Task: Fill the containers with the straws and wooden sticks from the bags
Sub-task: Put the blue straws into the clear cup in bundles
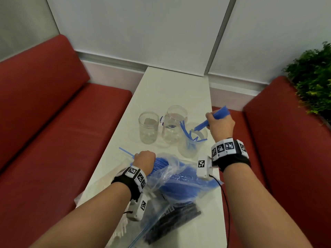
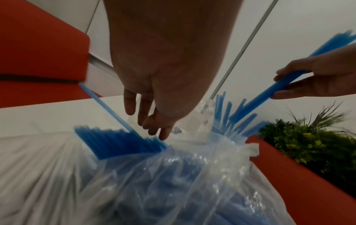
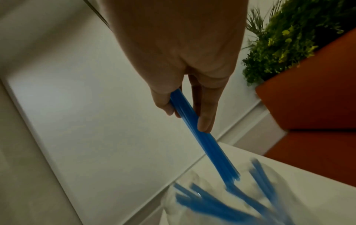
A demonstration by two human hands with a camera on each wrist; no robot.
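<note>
My right hand (image 1: pixel 219 122) grips a bundle of blue straws (image 1: pixel 219 112) tilted down, its lower end just over the front clear jar (image 1: pixel 186 151), which holds several blue straws (image 1: pixel 189 135). In the right wrist view, thumb and fingers (image 3: pixel 205 121) pinch the bundle (image 3: pixel 210 146) above that blurred jar (image 3: pixel 173 197). My left hand (image 1: pixel 145 160) sits at the mouth of the clear bag (image 1: pixel 179 174) of blue straws. Its fingers (image 2: pixel 163 132) hang fairly straight over the straw ends (image 2: pixel 115 140). One straw (image 1: pixel 126 153) sticks out leftward beside the hand.
Two empty clear jars (image 1: pixel 148 129) (image 1: pixel 174 124) stand behind the front one. A zip bag of dark sticks (image 1: pixel 172 221) lies near the table's front edge, with a pale bag (image 1: pixel 100 185) to its left. Red benches (image 1: pixel 53 140) flank the narrow white table (image 1: pixel 172 90); a plant (image 1: pixel 313 77) is at right.
</note>
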